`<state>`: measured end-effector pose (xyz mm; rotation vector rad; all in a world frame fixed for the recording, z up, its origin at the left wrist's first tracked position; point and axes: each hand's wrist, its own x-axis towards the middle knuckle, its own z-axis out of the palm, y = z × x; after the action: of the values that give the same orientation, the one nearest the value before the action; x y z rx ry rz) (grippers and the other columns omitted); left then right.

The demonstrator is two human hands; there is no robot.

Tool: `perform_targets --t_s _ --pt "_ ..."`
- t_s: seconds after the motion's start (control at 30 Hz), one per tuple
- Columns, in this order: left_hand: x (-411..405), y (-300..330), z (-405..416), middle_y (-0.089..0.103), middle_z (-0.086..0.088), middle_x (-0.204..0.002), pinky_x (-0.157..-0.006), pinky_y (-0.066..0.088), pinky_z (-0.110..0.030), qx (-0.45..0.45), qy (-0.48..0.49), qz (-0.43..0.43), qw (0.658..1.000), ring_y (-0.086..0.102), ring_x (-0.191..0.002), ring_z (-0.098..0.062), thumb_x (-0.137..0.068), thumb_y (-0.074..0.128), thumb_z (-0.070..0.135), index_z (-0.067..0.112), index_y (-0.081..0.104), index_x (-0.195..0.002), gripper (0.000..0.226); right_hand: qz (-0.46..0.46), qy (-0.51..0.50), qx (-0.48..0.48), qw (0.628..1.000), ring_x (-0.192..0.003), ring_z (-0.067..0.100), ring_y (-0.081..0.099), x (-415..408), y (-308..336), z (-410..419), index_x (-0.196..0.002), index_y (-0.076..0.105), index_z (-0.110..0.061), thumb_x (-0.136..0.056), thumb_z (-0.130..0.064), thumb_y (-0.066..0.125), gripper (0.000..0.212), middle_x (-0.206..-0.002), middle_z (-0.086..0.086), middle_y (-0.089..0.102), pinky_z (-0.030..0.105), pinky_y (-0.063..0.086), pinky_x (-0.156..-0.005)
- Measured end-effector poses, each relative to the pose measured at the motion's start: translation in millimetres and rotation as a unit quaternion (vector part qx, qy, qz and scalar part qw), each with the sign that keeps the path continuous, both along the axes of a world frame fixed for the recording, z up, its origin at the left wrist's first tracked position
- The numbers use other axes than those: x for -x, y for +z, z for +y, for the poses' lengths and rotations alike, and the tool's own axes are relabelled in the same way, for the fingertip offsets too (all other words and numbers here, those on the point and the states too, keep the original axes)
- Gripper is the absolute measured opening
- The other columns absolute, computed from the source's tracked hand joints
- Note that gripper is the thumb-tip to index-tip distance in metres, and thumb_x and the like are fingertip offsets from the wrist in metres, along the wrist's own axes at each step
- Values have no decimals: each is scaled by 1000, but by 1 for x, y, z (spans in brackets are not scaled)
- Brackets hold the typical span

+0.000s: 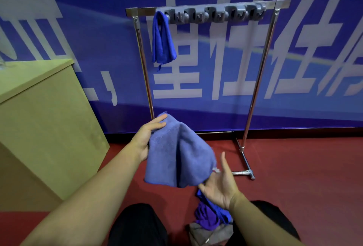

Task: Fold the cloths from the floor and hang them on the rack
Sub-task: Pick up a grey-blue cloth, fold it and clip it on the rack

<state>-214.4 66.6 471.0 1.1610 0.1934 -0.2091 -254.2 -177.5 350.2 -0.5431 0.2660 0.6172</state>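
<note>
A lilac-blue cloth (176, 155) hangs in the air between my hands, draped in a tent shape. My left hand (145, 137) holds its upper left edge, with the fingers stretched along the fabric and the thumb hidden behind it. My right hand (220, 185) is under the cloth's lower right corner, palm up and fingers spread, touching the hem. A folded blue cloth (162, 39) hangs from the left end of the metal rack (263, 65). On the floor between my knees lies a pile of cloths (210, 220), blue, purple and grey.
A row of grey clips (216, 15) runs along the rack's top bar. A tan cabinet (43, 124) stands at the left. The rack's foot (246, 167) reaches forward over the red floor. A blue banner wall rises behind the rack.
</note>
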Motion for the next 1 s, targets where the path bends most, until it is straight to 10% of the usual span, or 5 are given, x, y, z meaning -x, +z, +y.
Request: perform_targets --t_s 0.2,0.43,0.63,0.77,1.0 --pt "-6 -7 10 64 -8 -133 -98 54 -41 -75 7 -13 997 66 -118 -29 -90 61 -5 23 54 -143 61 -101 147 170 969 -89 25 69 7 -12 16 -101 75 -10 -77 2 76 27 -99 12 73 45 52 -92" --pt "-4 -41 41 70 -24 -115 -86 58 -40 -291 4 0 957 66 -91 -27 -89 60 -16 5 66 -127 45 -158 -91 351 918 -65 23 62 -25 -2 -11 -131 32 -41 -93 3 60 65 -86 18 67 32 54 -55" --pt "-3 -58 46 74 -4 -99 -78 49 -11 -445 -1 -18 896 67 -93 -13 -85 76 2 9 77 -102 18 -313 -54 537 781 -108 11 65 -38 3 -36 -110 71 -26 -91 -10 68 25 -113 -7 71 36 50 -103" --pt "-2 -62 47 70 -10 -119 -100 52 -31 -431 -67 -7 900 66 -111 -20 -79 78 -5 2 64 -128 51 -319 -9 571 757 -110 13 66 -43 7 -48 -124 67 -22 -74 -11 83 53 -119 -6 70 39 54 -98" --pt "-7 -65 50 72 -9 -110 -90 46 -23 -511 -33 -98 853 64 -101 -16 -81 79 -3 0 70 -118 39 -362 21 651 666 -106 14 64 -63 18 -68 -121 67 -5 -75 -2 82 49 -115 6 71 10 47 -89"
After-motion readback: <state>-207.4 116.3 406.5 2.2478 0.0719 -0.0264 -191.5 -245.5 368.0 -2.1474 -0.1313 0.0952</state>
